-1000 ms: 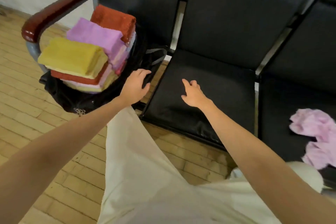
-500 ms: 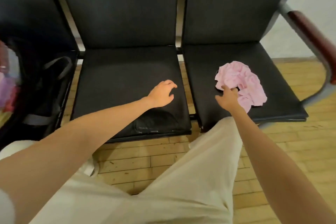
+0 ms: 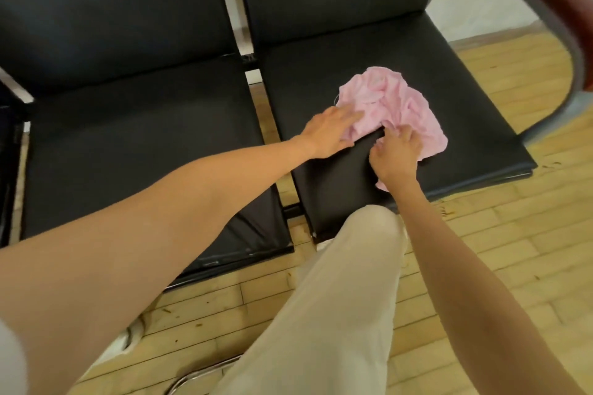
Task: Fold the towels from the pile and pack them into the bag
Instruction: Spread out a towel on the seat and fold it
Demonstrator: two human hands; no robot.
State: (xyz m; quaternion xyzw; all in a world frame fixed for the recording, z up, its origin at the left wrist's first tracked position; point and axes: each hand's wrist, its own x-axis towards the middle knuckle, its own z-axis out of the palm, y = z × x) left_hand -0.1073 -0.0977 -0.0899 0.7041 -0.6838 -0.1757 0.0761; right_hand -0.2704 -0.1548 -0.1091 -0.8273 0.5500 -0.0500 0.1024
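Right hand (image 3: 396,160) — on pink towel (image 3: 398,106)

Black seat (image 3: 465,125) carries a crumpled pink towel (image 3: 398,102).

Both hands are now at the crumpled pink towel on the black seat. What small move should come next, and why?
Probably lift the pink towel by its near edge and spread it flat on the seat. It lies crumpled, so it cannot be folded yet. The left hand rests flat on its left edge, and the right hand curls its fingers at the near edge, seemingly pinching it.
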